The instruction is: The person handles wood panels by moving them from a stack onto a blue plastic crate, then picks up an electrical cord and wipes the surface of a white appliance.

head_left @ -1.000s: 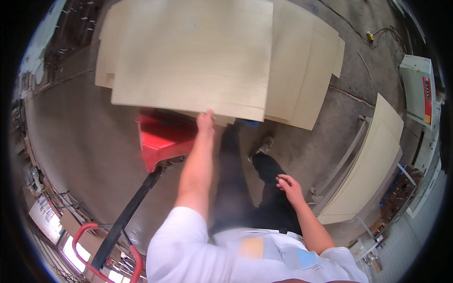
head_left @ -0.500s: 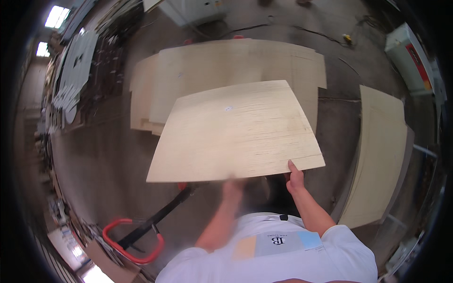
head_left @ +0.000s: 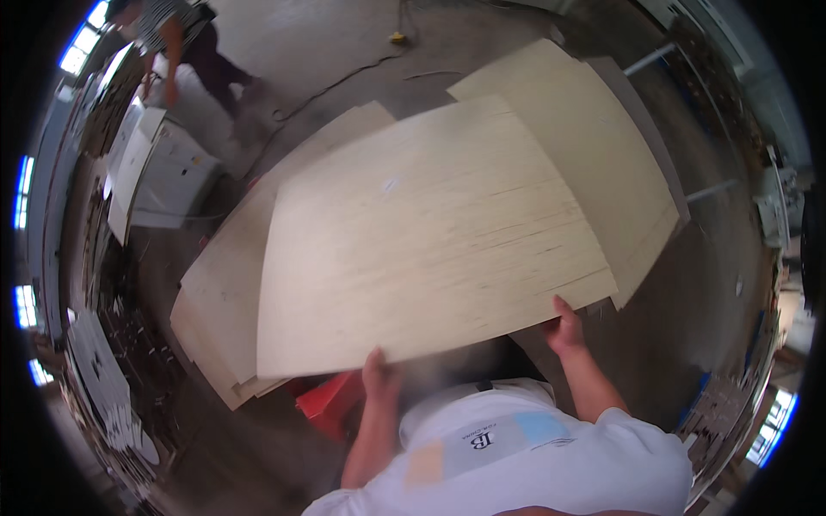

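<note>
A large pale plywood sheet (head_left: 413, 241) with dark grain cracks is held out in front of me by its near edge. My left hand (head_left: 377, 375) grips that edge left of its middle, thumb on top. Near the right corner, my right hand (head_left: 564, 327) pinches the same edge, its thumb also on the upper face. The fingers of both hands are hidden beneath the sheet. Under and to the left lies a stack of similar sheets (head_left: 232, 284), partly covered by the held one. Another pile of plywood sheets (head_left: 594, 146) lies beyond its right side.
A red pallet jack part (head_left: 331, 402) shows below the sheet's near left edge. At the far left a person (head_left: 185, 43) bends by a white cabinet (head_left: 172, 176). A cable (head_left: 335, 86) runs over the floor. Stacked boards (head_left: 107, 370) line the left side.
My view has swung to the right, toward the right-hand pile. My left hand, blurred before, now holds the near edge more to the left. The held sheet appears closer.
</note>
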Available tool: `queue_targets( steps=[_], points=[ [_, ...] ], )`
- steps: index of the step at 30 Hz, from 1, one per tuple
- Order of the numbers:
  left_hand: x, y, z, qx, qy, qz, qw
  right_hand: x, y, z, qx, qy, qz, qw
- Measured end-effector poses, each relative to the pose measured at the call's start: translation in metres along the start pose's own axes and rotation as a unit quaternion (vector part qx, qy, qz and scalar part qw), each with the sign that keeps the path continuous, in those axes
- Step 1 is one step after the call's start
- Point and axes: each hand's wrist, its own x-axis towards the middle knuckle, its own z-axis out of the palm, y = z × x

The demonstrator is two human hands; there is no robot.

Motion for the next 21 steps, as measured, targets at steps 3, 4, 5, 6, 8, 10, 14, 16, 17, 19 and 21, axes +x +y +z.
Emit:
queue_targets(
  steps=[3,4,5,6,8,10,14,16,17,19,21],
  points=[
    [0.061,-0.046,0.048,0.046,-0.101,-0.075,0.991,-0.005,-0.042,-0.058,0.083,0.023,-0.074,0.994],
    [0.094,-0.067,0.059,0.132,-0.143,-0.057,0.979,-0.004,-0.053,-0.07,0.104,0.023,-0.095,0.99],
    [0.114,-0.089,0.087,0.171,-0.153,-0.073,0.971,-0.006,-0.064,-0.082,0.123,0.026,-0.116,0.985],
    [0.133,-0.112,0.116,0.21,-0.166,-0.088,0.959,-0.002,-0.074,-0.096,0.143,0.029,-0.137,0.98],
    [0.142,-0.157,0.203,0.221,-0.135,-0.142,0.955,0.027,-0.093,-0.136,0.142,0.027,-0.16,0.976],
    [0.186,-0.199,0.24,0.261,-0.172,-0.142,0.939,0.058,-0.105,-0.147,0.073,0.015,-0.174,0.982],
    [0.223,-0.244,0.246,0.366,-0.208,-0.148,0.895,0.155,-0.123,-0.188,-0.021,0.225,0.029,0.974],
    [0.248,-0.25,0.197,0.437,-0.169,-0.17,0.867,0.197,-0.122,-0.225,-0.106,0.255,0.052,0.96],
    [0.247,-0.247,0.179,0.439,-0.159,-0.18,0.866,0.216,-0.111,-0.227,-0.147,0.266,0.066,0.95],
    [0.232,-0.218,0.129,0.436,-0.125,-0.188,0.871,0.224,-0.093,-0.175,-0.236,0.194,0.08,0.949],
    [0.236,-0.181,0.026,0.431,-0.033,-0.163,0.887,0.208,-0.058,-0.11,-0.322,0.148,0.097,0.93]
  ],
)
